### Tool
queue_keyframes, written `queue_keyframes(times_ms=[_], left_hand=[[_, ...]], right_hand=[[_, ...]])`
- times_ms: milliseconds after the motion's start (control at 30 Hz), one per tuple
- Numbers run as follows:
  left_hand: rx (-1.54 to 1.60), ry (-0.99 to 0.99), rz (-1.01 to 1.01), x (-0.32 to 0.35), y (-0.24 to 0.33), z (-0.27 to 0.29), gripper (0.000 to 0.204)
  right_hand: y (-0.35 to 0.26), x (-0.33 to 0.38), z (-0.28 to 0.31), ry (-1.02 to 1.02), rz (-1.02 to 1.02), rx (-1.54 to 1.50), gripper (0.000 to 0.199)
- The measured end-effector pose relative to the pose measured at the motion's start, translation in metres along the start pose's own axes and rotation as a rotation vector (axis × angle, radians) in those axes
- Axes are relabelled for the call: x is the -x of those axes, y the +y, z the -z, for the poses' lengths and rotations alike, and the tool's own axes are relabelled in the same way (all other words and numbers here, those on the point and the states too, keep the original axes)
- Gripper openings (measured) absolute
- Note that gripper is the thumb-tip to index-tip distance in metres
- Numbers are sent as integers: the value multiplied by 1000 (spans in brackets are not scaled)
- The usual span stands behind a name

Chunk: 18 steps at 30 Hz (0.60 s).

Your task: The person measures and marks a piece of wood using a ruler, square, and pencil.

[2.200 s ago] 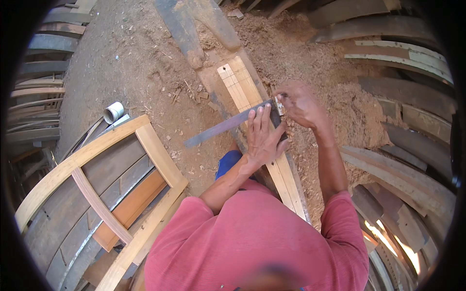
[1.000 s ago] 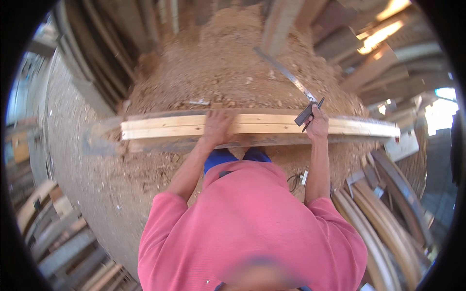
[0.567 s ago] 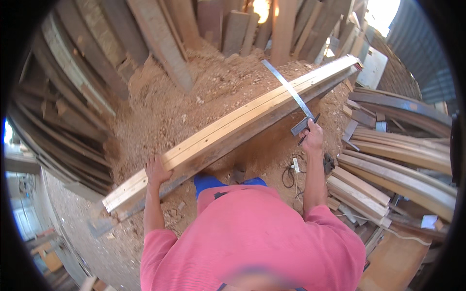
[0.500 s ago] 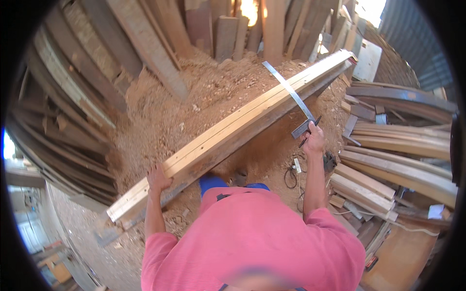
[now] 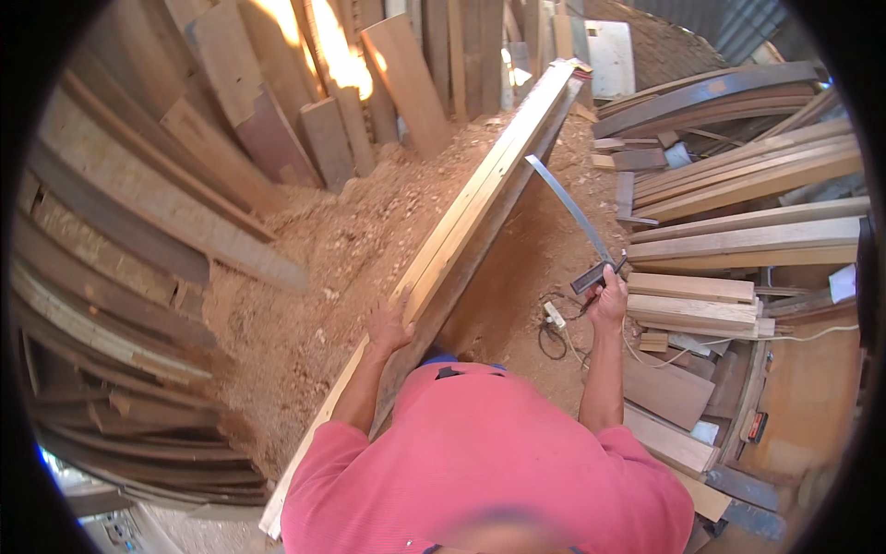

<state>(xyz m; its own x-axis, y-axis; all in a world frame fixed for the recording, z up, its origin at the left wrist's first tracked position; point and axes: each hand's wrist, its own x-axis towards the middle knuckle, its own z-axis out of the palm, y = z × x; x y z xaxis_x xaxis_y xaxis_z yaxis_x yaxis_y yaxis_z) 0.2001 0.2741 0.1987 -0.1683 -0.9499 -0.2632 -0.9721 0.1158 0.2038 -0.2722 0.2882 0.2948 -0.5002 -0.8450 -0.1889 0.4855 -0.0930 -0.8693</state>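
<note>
A long pale plank point(image 5: 461, 231) runs on a slant from the lower left of the view up to the stacked boards at the top, lying over a heap of sawdust point(image 5: 314, 249); its near end sits close beside the person's left side and its far end reaches in among upright boards point(image 5: 406, 83) leaning at the back. Along its right edge there is a bare patch of brown ground point(image 5: 517, 268), the widest free space in view, while its left edge borders the loose sawdust slope. The left hand point(image 5: 389, 325) lies on the plank's upper face near its lower part, fingers bent over the edge and pressed to the wood. The right hand point(image 5: 607, 300) is raised over the bare patch, well apart from the plank, its fingers curled tight round the dark stock of a metal square point(image 5: 577, 226), whose long grey blade rises up and to the left toward the plank. Just below that hand a cable and small plug point(image 5: 554, 319) lie on the ground. Piles of planks point(image 5: 738, 240) crowd the right side, curved slats point(image 5: 101, 305) the left. The plank's near end is partly hidden behind the red-shirted shoulder, and the fingertips of both hands are too small to tell apart.
</note>
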Motion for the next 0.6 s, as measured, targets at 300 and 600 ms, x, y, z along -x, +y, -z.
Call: queue_keyframes(times_ms=[300,600], left_hand=[[140,107,-133,-113,63,6,97],[156,197,-186,-118,62,-9,97]], right_hand=[[-15,-14,28,157,45,32,22],[-9,-147,60,133,-95,67,22]])
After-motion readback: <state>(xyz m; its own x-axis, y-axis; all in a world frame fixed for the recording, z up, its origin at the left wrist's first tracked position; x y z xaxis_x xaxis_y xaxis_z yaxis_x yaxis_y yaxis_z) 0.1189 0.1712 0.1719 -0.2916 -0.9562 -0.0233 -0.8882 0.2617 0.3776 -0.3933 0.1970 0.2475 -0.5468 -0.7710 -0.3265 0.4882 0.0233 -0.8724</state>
